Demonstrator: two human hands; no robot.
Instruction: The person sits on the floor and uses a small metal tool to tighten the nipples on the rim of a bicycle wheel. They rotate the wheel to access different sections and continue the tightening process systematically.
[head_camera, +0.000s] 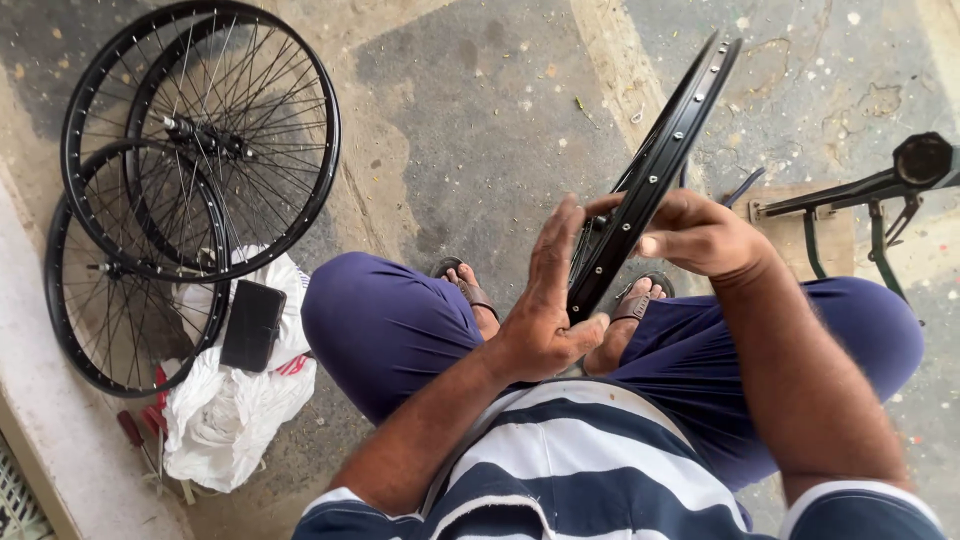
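A black bicycle wheel rim (660, 165) stands edge-on between my knees, running from near my lap up and away to the right. My left hand (545, 300) rests flat against its left side with the thumb hooked under the near end. My right hand (700, 232) grips the rim from the right, fingers curled around its edge. Spokes show faintly behind the rim near my left fingers. I sit with purple trousers and sandalled feet (470, 290) on the concrete floor.
Three black spoked wheels (200, 140) lie stacked on the floor at the left. A white plastic bag (235, 410) with a dark wallet-like case (252, 325) on it lies beside them, red-handled tools (135, 425) next to it. A green metal stand (870, 195) sits at the right.
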